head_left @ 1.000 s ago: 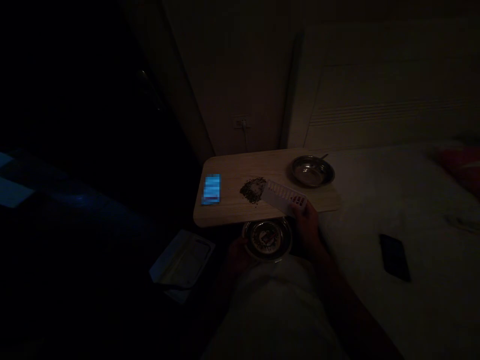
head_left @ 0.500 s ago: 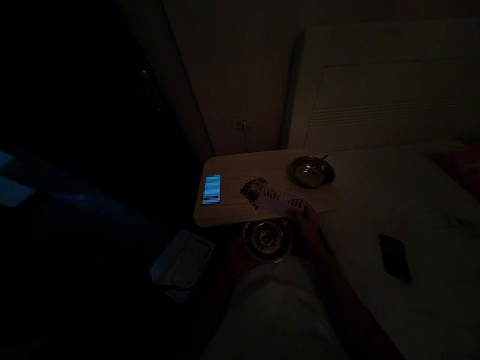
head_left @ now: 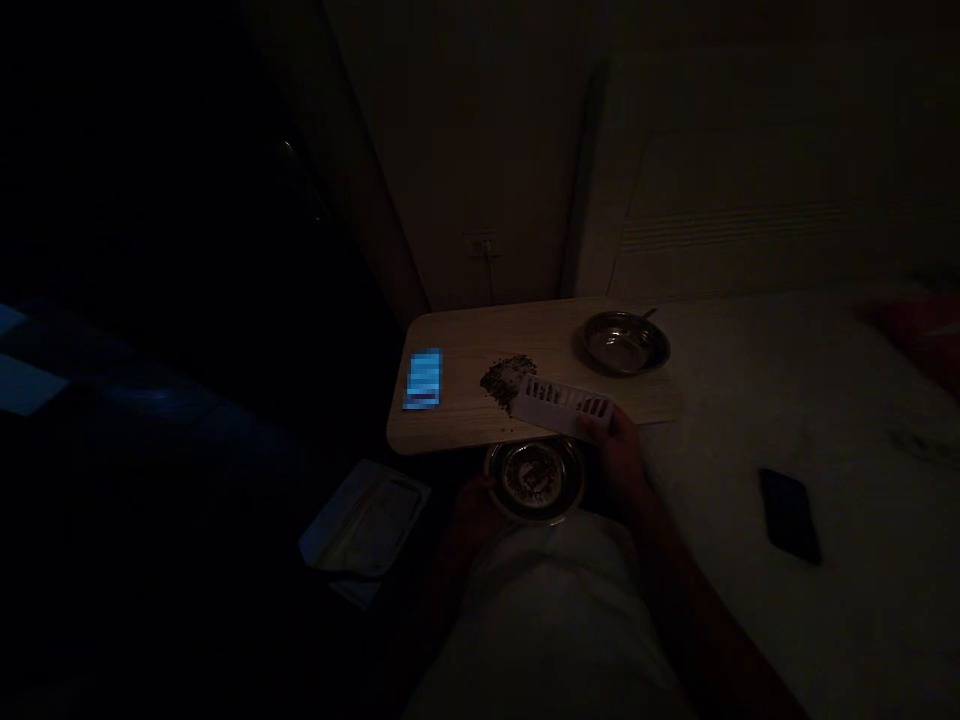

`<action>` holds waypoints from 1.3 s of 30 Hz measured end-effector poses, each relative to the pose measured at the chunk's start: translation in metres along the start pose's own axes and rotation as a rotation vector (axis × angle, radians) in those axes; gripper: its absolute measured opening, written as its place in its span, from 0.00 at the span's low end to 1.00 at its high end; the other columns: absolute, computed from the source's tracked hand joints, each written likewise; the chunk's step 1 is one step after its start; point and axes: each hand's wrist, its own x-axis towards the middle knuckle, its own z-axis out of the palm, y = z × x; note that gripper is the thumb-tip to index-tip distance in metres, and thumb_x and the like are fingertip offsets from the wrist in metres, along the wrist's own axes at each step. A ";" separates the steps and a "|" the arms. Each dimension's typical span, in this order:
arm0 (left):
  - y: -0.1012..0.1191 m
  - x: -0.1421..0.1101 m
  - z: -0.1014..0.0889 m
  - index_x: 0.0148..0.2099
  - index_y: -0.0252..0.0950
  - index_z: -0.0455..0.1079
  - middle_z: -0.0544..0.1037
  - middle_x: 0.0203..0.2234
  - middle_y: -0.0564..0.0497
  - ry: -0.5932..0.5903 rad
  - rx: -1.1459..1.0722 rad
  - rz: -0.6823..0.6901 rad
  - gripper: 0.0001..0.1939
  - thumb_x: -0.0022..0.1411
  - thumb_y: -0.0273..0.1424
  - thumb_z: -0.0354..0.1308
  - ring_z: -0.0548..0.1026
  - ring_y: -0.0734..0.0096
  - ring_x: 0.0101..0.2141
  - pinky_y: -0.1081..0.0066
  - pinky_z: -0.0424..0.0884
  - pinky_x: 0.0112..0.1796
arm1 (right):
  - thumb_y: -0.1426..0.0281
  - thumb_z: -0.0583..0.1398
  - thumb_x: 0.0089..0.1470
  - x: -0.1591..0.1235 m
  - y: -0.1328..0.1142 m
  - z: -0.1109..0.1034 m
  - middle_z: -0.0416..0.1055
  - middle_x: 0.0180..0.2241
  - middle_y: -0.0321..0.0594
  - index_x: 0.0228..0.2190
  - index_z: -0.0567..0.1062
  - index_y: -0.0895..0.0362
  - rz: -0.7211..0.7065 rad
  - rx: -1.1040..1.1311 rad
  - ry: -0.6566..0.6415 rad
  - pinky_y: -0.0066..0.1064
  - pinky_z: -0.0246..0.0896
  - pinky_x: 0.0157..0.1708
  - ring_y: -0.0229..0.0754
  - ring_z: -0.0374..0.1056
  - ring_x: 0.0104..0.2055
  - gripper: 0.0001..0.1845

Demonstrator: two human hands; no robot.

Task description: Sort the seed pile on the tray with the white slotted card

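Observation:
The room is very dark. My right hand [head_left: 619, 442] grips the right end of a long white slotted piece [head_left: 551, 408], seemingly plastic, whose left end meets a heap of small dark bits [head_left: 501, 380] on the wooden tabletop [head_left: 461, 425]. Below the table's front edge, my left hand [head_left: 480, 508] holds a metal bowl [head_left: 577, 485] by its left rim. Dark bits and a darker piece I cannot make out lie inside this bowl. A few loose bits are scattered on the table just left of the slotted piece.
A second metal bowl [head_left: 626, 345] with a handle sticking out stands at the table's back right. A lit screen [head_left: 424, 380] lies at the left. Low on the left is a pale container [head_left: 367, 525]. A dark phone-like slab [head_left: 790, 515] rests on the bed [head_left: 862, 610].
The slotted piece has shifted very slightly, and a few bits now show near the table's front edge. The bowl in my left hand stays in place.

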 end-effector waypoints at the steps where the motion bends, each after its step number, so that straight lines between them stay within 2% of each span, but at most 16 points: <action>1: 0.000 0.000 0.000 0.48 0.26 0.76 0.83 0.42 0.38 0.000 0.003 -0.004 0.19 0.52 0.24 0.60 0.79 0.50 0.47 0.56 0.67 0.55 | 0.60 0.67 0.48 -0.001 -0.002 0.001 0.79 0.37 0.41 0.39 0.79 0.56 0.010 -0.006 -0.004 0.39 0.69 0.40 0.48 0.73 0.39 0.17; 8: 0.000 -0.002 0.004 0.48 0.30 0.76 0.83 0.43 0.40 -0.047 0.009 0.018 0.19 0.52 0.24 0.60 0.79 0.51 0.47 0.55 0.67 0.55 | 0.60 0.67 0.47 -0.006 -0.007 0.010 0.79 0.34 0.39 0.36 0.79 0.56 0.079 0.005 -0.112 0.37 0.69 0.36 0.47 0.72 0.35 0.15; 14: 0.001 0.000 0.004 0.48 0.29 0.76 0.83 0.44 0.39 -0.040 -0.003 -0.027 0.20 0.52 0.25 0.59 0.77 0.47 0.50 0.53 0.66 0.56 | 0.62 0.69 0.42 -0.003 0.001 -0.002 0.80 0.33 0.39 0.36 0.79 0.56 0.163 0.092 -0.148 0.37 0.68 0.33 0.47 0.72 0.33 0.18; 21: 0.002 -0.003 0.003 0.47 0.29 0.75 0.84 0.41 0.41 -0.005 0.012 -0.013 0.18 0.52 0.24 0.59 0.80 0.53 0.44 0.57 0.69 0.53 | 0.60 0.69 0.42 0.002 0.001 -0.010 0.80 0.36 0.42 0.37 0.77 0.56 0.107 0.076 0.082 0.39 0.70 0.36 0.49 0.73 0.36 0.20; 26: 0.003 -0.007 0.006 0.48 0.30 0.75 0.83 0.42 0.41 -0.005 0.022 -0.050 0.19 0.53 0.25 0.59 0.79 0.49 0.48 0.53 0.68 0.55 | 0.60 0.69 0.41 0.001 -0.001 -0.004 0.81 0.37 0.42 0.37 0.78 0.56 0.116 0.069 0.057 0.40 0.70 0.37 0.49 0.74 0.37 0.20; 29: 0.003 -0.006 0.007 0.48 0.29 0.76 0.84 0.42 0.41 -0.015 0.027 -0.027 0.19 0.52 0.25 0.60 0.79 0.51 0.48 0.56 0.68 0.55 | 0.59 0.69 0.42 0.001 0.002 -0.002 0.80 0.36 0.42 0.37 0.78 0.57 0.112 0.050 0.038 0.39 0.70 0.36 0.49 0.74 0.36 0.20; 35: 0.002 0.000 0.000 0.43 0.34 0.77 0.85 0.36 0.44 -0.009 0.045 -0.005 0.16 0.50 0.25 0.61 0.79 0.48 0.48 0.55 0.68 0.54 | 0.58 0.68 0.43 0.005 0.006 -0.006 0.79 0.36 0.42 0.38 0.77 0.56 0.100 0.016 0.179 0.39 0.69 0.37 0.49 0.73 0.36 0.20; 39: 0.002 0.000 -0.001 0.46 0.31 0.76 0.84 0.42 0.42 -0.025 0.043 -0.024 0.17 0.52 0.26 0.60 0.78 0.51 0.48 0.55 0.67 0.56 | 0.57 0.67 0.45 0.007 0.000 -0.004 0.79 0.37 0.43 0.37 0.77 0.56 0.054 -0.031 0.220 0.40 0.68 0.39 0.49 0.73 0.38 0.20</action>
